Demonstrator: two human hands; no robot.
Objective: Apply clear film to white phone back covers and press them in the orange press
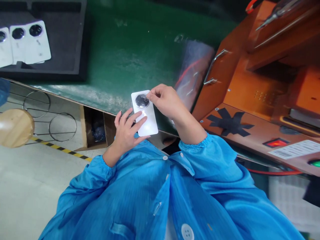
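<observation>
A white phone back cover [147, 121] with a round dark camera ring [142, 100] lies tilted at the near edge of the green table. My left hand [127, 128] holds it from the left, fingers spread over its face and thumb along the bottom edge. At the right side of the camera ring, my right hand [166, 100] is closed in a pinch of thumb and forefinger. Whatever sits between those fingertips is too small to make out. More white phone back covers [37, 46] lie overlapping in a black tray [66, 68] at the upper left.
An orange machine [235, 76] with a metal handle [212, 66] and a red lit switch [276, 143] stands on the right. Beside it lies a clear plastic bag [193, 66]. Left of the green table [130, 40] is a round wooden stool [16, 128].
</observation>
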